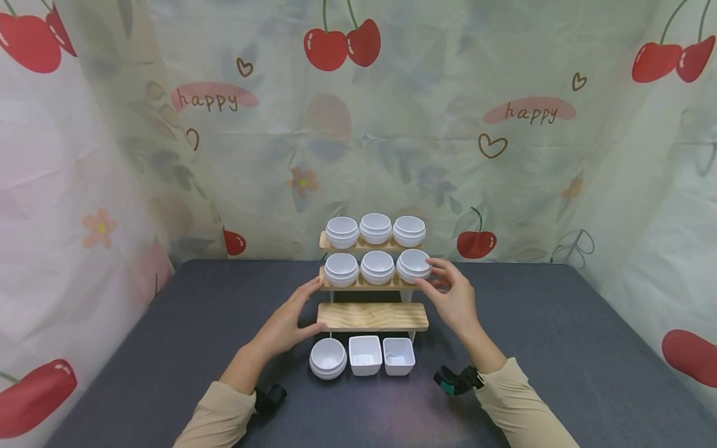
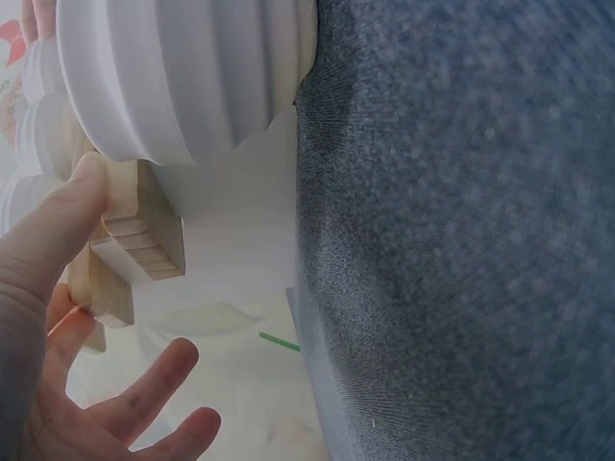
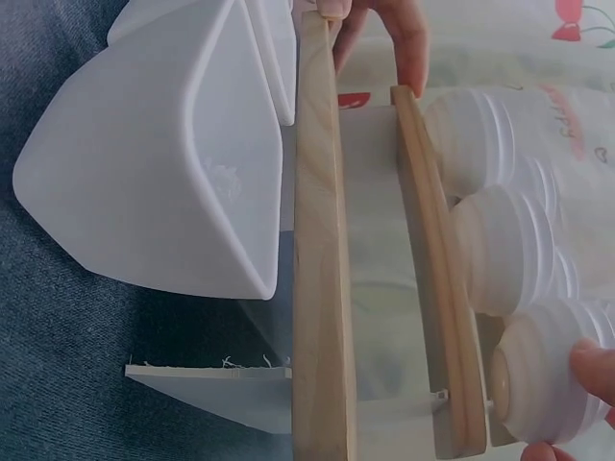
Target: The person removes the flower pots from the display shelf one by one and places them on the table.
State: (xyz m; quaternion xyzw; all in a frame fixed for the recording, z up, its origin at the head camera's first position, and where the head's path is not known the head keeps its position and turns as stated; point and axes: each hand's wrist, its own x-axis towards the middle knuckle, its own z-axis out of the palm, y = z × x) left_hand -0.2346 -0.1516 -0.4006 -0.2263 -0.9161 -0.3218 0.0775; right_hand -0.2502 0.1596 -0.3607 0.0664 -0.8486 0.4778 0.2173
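On the left, the left hand [image 1: 288, 323] reaches forward from a beige sleeve [image 1: 218, 417], fingers straight and spread; its fingertips touch the left end of the middle shelf of the three-tier pale wooden stand [image 1: 372, 316]. The left wrist view has the thumb [image 2: 53, 226] pressed against the end grain of a shelf, nothing gripped.

Below that hand, near the front edge of the desk, a round ribbed white plastic bowl [image 1: 328, 358] sits on the cloth, and right beside it two square white plastic cups [image 1: 365, 355] stand side by side. All three are just in front of the stand's bare bottom shelf.

Up on the stand, the middle shelf holds three round ribbed white bowls, the top shelf three more [image 1: 375, 228]. The wood looks smooth with wavy grain.

Over to the right, the right hand [image 1: 452, 295] curls thumb and fingers round the rightmost white bowl on the middle shelf [image 1: 414, 265], which rests at that shelf's right end. The right wrist view catches fingertips [image 3: 596, 370] on its ribbed side.

The desk [image 1: 560, 336] wears a dark grey, finely woven cloth. Behind and on both sides hangs a pale curtain [image 1: 392, 124] printed with red cherries, hearts and "happy".
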